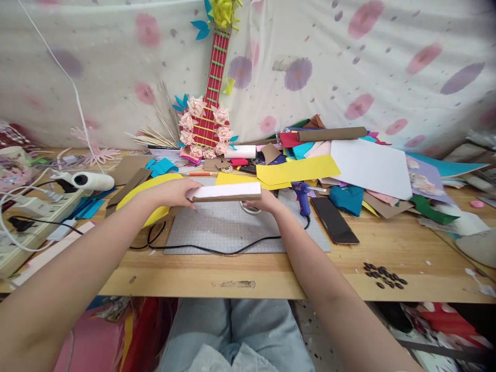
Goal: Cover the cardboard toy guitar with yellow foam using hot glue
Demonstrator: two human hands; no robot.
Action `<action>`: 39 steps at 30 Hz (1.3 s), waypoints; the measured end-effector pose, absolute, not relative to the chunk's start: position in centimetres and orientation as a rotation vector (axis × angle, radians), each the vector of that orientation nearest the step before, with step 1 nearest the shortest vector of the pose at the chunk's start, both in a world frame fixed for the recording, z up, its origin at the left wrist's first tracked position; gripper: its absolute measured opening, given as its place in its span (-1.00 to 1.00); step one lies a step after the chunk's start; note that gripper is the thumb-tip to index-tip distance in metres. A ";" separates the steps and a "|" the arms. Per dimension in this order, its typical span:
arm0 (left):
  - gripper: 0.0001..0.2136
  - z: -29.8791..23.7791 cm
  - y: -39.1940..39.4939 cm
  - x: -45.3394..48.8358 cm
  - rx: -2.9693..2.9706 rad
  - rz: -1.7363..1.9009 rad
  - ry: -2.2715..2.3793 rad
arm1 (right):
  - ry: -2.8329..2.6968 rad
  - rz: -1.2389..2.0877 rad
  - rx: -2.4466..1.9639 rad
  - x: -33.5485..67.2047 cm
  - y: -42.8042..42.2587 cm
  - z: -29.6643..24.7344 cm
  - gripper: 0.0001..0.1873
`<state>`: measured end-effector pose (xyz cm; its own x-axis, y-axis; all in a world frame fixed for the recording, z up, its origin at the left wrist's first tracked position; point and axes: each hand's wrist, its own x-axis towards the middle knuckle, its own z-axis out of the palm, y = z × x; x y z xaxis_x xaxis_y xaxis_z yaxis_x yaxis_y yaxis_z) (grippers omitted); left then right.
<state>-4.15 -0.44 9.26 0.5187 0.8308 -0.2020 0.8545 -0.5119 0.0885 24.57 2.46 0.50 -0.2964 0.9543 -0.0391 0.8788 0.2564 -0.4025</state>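
- My left hand (179, 193) and right hand (268, 200) are clamping opposite ends of a white-topped, brown-sided cardboard slab (228, 191).
- I'm judging it light, stiff — crushable, so favouring the ends.

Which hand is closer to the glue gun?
Right. The right hand is left of the glue gun; the left hand is farther left, at the white piece's left end.

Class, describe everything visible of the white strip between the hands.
The white strip looks like card: long, narrow, plain white on the visible broad side, with a brown lower edge. It is held nearly level over the mat, left hand gripping one end, right hand at the other, its fingers partly hidden.
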 end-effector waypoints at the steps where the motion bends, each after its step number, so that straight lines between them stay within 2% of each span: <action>1: -0.52 8.9 -0.8 -3.5 2.590 -0.229 1.411 | -2.319 0.543 -1.688 24.6 3.2 0.5 -0.63; 5: -0.42 6.7 -2.0 -1.7 2.697 -0.247 1.339 | -2.339 0.597 -1.681 24.0 5.9 0.4 -0.67; 11: -0.41 5.3 -2.3 -1.7 2.758 -0.167 1.286 | -2.436 0.532 -1.590 24.5 7.8 1.2 -0.71; 13: -0.39 5.3 -2.2 -1.8 2.756 -0.152 1.268 | -2.514 0.432 -1.581 25.8 7.6 1.6 -0.63; 16: -0.42 5.4 -2.2 -1.5 2.773 -0.181 1.219 | -2.627 0.316 -1.714 27.6 7.0 1.7 -0.40; 18: -0.45 5.4 -2.3 -1.2 2.781 -0.223 1.189 | -2.654 0.277 -1.795 28.1 6.6 1.3 -0.33; 24: -0.48 5.2 -3.1 -0.9 2.801 -0.228 1.181 | -2.420 0.012 -1.833 27.5 7.1 -0.2 -0.54; 31: -0.51 5.2 -2.8 -0.4 2.762 -0.285 1.223 | -2.528 0.111 -1.699 28.1 6.7 0.5 -0.44; 35: -0.50 4.4 -1.5 0.3 2.763 -0.275 1.386 | -2.395 -0.015 -1.934 27.6 5.6 1.7 -0.54; 39: -0.56 3.9 -0.7 0.9 2.730 -0.239 1.408 | -2.305 0.226 -2.305 26.9 4.3 2.7 -0.53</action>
